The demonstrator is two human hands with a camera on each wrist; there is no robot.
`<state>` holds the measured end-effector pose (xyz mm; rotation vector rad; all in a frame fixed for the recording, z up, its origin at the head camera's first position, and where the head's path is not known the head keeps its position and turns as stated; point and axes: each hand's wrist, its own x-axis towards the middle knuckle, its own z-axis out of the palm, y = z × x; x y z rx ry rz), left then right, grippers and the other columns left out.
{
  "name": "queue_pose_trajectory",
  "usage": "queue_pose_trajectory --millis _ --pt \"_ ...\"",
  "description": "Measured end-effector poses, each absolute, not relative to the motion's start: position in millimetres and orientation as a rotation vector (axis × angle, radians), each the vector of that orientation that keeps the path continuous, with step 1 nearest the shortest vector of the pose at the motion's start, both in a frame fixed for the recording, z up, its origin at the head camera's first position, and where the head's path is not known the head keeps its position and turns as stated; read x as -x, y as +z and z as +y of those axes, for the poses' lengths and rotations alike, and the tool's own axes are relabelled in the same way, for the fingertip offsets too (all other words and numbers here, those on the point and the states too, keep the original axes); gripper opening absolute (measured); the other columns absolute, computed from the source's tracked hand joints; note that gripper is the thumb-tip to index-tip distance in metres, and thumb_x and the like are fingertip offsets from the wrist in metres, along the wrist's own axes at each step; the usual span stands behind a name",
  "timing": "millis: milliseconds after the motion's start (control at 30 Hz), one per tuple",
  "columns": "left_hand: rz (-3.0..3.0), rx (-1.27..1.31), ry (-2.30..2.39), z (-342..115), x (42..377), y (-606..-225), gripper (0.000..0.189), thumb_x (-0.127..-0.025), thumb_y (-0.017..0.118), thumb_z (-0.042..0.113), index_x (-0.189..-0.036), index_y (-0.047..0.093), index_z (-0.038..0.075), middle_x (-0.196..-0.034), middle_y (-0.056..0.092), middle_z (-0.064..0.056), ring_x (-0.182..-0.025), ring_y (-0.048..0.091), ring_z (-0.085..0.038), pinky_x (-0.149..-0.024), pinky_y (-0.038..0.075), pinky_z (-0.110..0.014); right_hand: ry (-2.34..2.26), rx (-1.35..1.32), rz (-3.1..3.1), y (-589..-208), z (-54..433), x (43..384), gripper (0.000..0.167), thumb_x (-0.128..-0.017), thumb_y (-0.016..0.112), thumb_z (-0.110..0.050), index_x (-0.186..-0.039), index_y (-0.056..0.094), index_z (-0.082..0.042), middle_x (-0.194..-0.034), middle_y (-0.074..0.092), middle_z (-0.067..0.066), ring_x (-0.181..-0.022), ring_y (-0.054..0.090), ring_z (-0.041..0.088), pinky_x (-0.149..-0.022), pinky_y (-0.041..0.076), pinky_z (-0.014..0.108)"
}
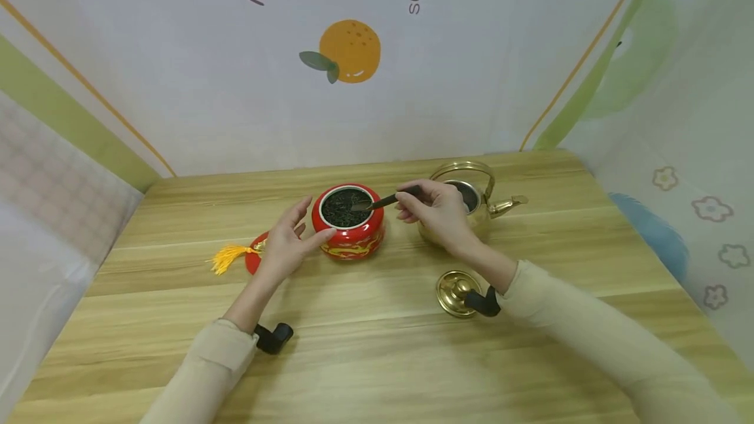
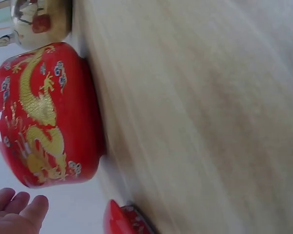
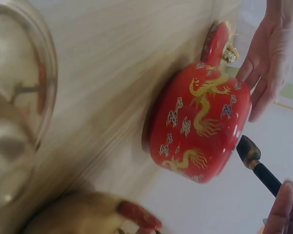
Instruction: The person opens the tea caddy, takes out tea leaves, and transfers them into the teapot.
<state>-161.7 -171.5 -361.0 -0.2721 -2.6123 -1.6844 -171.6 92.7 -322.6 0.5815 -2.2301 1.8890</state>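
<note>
A red jar [image 1: 353, 246] with a golden dragon pattern stands uncovered, filled with dark dried tea leaves [image 1: 338, 209]. My left hand [image 1: 287, 239] is at its left side, fingers spread and thumb near the front rim; whether it touches cannot be told. My right hand [image 1: 440, 212] pinches the dark handle of a small tea scoop [image 1: 385, 201]. The scoop's head [image 3: 248, 151] is over the jar's mouth in the head view, and the right wrist view shows it just above the rim. Behind my right hand, a brass kettle [image 1: 484, 220] stands without its lid, dark inside.
The brass lid [image 1: 449, 305] lies in front of the kettle, partly behind the black wrist strap piece. Left of the jar, partly hidden by my left hand, lies a red lid [image 1: 253, 262] with a yellow tassel [image 1: 226, 258]. A fabric backdrop stands behind the wooden table [image 1: 353, 358].
</note>
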Motion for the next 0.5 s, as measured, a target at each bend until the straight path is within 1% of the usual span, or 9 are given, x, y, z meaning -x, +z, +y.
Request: queue_pose_trajectory --millis 133,267,333,433,500 --pt "-2.647 0.265 -1.688 -168.5 167.2 -364.5 0.083 -0.083 0.073 0.024 -0.146 0.026 -0.002 -0.153 0.024 -0.017 -0.14 0.023 -0.033 -0.111 0.029 -0.044 1.886 -0.562 -2.263 -324.9 84.0 175.8 0.017 -0.089 0.062 -0.003 -0.1 0.066 0.009 -0.08 0.066 0.029 -0.061 0.067 0.01 -0.058 0.057 0.031" --pt "-2.675 0.251 -1.66 -166.5 169.9 -365.9 0.085 -0.083 0.073 0.024 -0.147 0.024 -0.001 -0.153 0.023 -0.018 -0.14 0.024 -0.034 -0.111 0.029 -0.045 1.885 -0.541 -2.287 -327.8 78.1 179.8 0.017 -0.089 0.062 -0.004 -0.1 0.066 0.009 -0.082 0.065 0.031 -0.062 0.067 0.013 -0.058 0.057 0.03" --pt "-2.678 0.253 -1.655 -165.5 170.5 -366.0 0.085 -0.083 0.073 0.025 -0.147 0.024 -0.002 -0.153 0.023 -0.018 -0.14 0.024 -0.034 -0.111 0.029 -0.045 1.879 -0.529 -2.302 -329.3 76.2 181.7 0.017 -0.089 0.063 -0.004 -0.1 0.067 0.009 -0.083 0.065 0.032 -0.063 0.068 0.019 -0.058 0.057 0.03" --pt "-2.672 0.256 -1.673 -164.0 171.1 -366.3 0.085 -0.083 0.073 0.024 -0.147 0.023 -0.003 -0.152 0.024 -0.019 -0.14 0.026 -0.032 -0.111 0.028 -0.045 1.889 -0.518 -2.31 -331.5 73.5 184.1 0.016 -0.089 0.063 -0.003 -0.099 0.066 0.009 -0.081 0.065 0.031 -0.066 0.068 0.033 -0.058 0.057 0.03" --pt "-2.667 0.256 -1.689 -163.2 171.5 -366.4 0.085 -0.083 0.073 0.023 -0.147 0.023 -0.003 -0.151 0.026 -0.02 -0.139 0.027 -0.032 -0.111 0.029 -0.045 1.881 -0.512 -2.317 -332.7 71.9 185.5 0.016 -0.089 0.063 -0.004 -0.098 0.067 0.009 -0.079 0.066 0.028 -0.068 0.067 0.037 -0.058 0.057 0.029"
